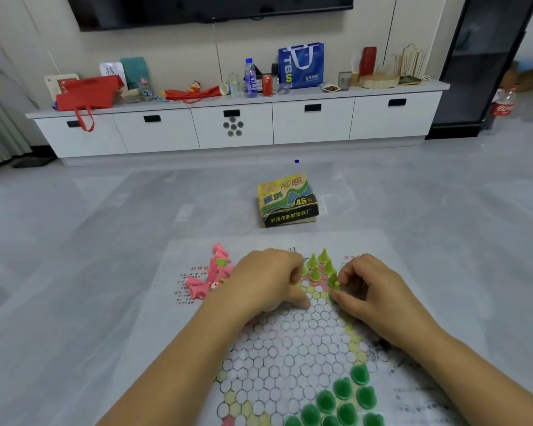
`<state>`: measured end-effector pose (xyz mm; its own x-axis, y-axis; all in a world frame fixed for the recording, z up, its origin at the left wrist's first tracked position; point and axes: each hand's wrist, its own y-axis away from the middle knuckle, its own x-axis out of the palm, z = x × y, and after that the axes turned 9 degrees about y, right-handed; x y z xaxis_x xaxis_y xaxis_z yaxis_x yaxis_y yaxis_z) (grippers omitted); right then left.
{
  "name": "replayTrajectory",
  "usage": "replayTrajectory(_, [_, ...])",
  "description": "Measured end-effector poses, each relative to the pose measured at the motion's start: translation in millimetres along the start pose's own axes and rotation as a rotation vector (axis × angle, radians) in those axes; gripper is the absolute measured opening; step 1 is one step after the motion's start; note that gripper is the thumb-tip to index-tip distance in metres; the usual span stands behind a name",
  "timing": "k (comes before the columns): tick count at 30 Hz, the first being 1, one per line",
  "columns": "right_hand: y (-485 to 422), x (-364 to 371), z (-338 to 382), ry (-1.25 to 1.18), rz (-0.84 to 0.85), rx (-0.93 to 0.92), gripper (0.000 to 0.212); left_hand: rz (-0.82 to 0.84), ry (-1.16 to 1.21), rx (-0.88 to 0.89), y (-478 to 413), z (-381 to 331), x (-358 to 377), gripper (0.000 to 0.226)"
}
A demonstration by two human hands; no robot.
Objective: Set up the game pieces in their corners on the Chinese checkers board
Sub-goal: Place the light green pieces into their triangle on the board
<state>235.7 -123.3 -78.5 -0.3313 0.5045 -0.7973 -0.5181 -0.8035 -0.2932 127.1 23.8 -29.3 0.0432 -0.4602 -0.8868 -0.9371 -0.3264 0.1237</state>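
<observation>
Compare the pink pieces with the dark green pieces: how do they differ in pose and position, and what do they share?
Pose: the pink pieces lie toppled in a loose heap; the dark green pieces stand upright in rows.
Position: the pink pieces sit far left, off the circles; the dark green pieces occupy a near corner of the board.
Shared: both are small cones.

My one camera sits on my head, looking forward and down, close over the board on the floor, facing the white cabinet at the far wall.
</observation>
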Motion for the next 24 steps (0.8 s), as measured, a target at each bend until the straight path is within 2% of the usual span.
replayTrajectory(4, [-0.1,-0.2,0.5,0.009,0.005,-0.004,0.032,0.065,0.087,-0.018,3.1,0.9,-3.5,0.026])
replayTrajectory(7, [0.2,0.4,0.2,0.012,0.005,-0.001,0.033,0.029,0.069,0.024,3.5,-5.0,-2.7,0.016])
replayTrajectory(12, [-0.1,0.7,-0.1,0.002,0.003,-0.005,0.034,0.045,-0.053,0.019,5.1,-14.9,3.4,0.025])
replayTrajectory(17, [-0.7,1.3,-0.2,-0.002,0.001,-0.005,0.033,0.03,-0.105,0.039,6.8,-13.5,2.6,0.01])
replayTrajectory(24, [0.6,0.5,0.3,-0.01,0.006,-0.001,0.032,0.031,-0.122,0.051,7.7,-16.3,4.3,0.015])
